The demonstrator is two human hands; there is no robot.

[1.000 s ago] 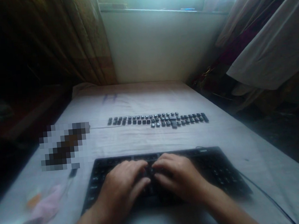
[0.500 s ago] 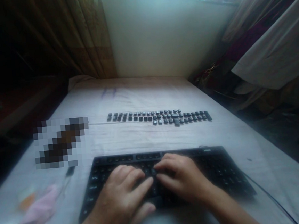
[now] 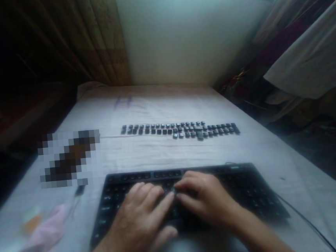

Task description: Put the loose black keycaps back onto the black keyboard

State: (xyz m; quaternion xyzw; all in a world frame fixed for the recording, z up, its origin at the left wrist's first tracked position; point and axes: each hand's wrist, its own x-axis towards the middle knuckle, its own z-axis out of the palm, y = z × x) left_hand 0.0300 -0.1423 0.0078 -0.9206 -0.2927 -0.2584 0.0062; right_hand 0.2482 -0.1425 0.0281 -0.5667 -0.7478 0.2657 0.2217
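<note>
Presently reaching over the black keyboard (image 3: 244, 190) at lower centre, inside both side edges, with left hand (image 3: 142, 212) and right hand (image 3: 208, 197) loosely bent, impossible to tell if pinching any key, below a strip of pale sheet (image 3: 147, 155) and loose keycaps (image 3: 199, 134) at mid-frame.
</note>
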